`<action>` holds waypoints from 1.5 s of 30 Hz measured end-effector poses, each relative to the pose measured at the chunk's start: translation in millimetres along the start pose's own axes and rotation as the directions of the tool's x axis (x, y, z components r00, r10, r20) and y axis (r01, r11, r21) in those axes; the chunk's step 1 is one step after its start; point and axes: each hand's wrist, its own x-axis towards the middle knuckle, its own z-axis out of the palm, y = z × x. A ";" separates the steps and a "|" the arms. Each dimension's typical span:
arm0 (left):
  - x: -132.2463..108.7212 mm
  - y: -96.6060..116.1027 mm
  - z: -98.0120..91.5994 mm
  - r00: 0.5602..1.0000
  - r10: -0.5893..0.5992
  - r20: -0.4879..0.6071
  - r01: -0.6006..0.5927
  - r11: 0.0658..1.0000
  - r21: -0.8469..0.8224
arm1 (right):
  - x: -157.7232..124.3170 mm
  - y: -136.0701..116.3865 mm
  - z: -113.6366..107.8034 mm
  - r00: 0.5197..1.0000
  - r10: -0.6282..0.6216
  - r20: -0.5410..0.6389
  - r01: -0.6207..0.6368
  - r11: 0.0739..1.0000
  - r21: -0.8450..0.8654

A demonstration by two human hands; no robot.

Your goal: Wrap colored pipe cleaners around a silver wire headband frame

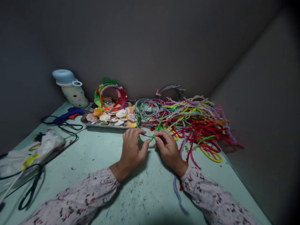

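Note:
Between my two hands, near the middle of the table, is a small loop of grey wire with a green pipe cleaner (152, 138) around part of it. My left hand (134, 145) is closed on the left side of the wire loop, thumb and fingers curved around it. The fingertips of my right hand (168, 148) pinch the green pipe cleaner at the loop's right side. One green end sticks up above my left hand. Just beyond my hands lies a coil of grey wire (147, 107).
A metal tray (110, 126) of seashells holds colourful wrapped hoops (122, 97). Pipe cleaners (199, 115) are heaped at the right. A bottle (73, 93), a blue glue gun (70, 114), black cable (70, 142) and plastic bag (47, 143) are at the left. Walls (150, 40) stand behind and right.

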 end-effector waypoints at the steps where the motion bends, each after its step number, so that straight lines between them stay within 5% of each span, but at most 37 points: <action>1: -0.5 0.8 -1.2 0.999 0.005 -0.032 -0.005 1.000 0.000 | -0.2 1.3 0.4 1.000 0.021 -0.016 -0.021 1.000 0.018; 5: -2.7 2.7 -2.8 0.997 0.039 -0.063 -0.039 0.999 0.000 | -0.8 5.4 2.3 0.996 0.068 -0.060 -0.062 0.993 0.097; 10: -3.3 -1.6 4.4 0.990 0.045 0.131 -0.053 0.997 0.054 | -0.5 8.7 3.7 0.991 0.100 -0.093 -0.085 0.985 0.151; 15: -2.8 -1.9 6.7 0.980 0.049 0.190 -0.069 0.993 0.099 | -0.3 9.2 3.4 0.990 0.097 -0.098 -0.083 0.986 0.144; 26: -8.2 9.9 -5.8 0.959 0.229 0.168 -0.220 0.973 -0.070 | -0.1 10.6 1.6 0.984 0.119 -0.133 -0.102 0.986 0.130; 35: -12.7 18.2 -15.3 0.938 0.345 -0.012 -0.345 0.938 -0.027 | 0.4 9.5 2.9 0.966 0.210 -0.149 -0.165 0.949 0.270; 40: -16.9 13.6 -5.7 0.794 0.490 0.361 -0.461 0.871 -0.169 | 1.6 7.7 3.3 0.954 0.246 -0.172 -0.187 0.936 0.299; 42: -17.1 9.6 1.8 0.796 0.411 0.444 -0.384 0.910 -0.154 | 2.0 6.9 2.9 0.952 0.249 -0.176 -0.188 0.935 0.302; 45: -16.2 3.8 9.3 0.873 0.284 0.397 -0.258 0.959 -0.119 | 2.4 6.4 2.2 0.954 0.245 -0.172 -0.186 0.935 0.302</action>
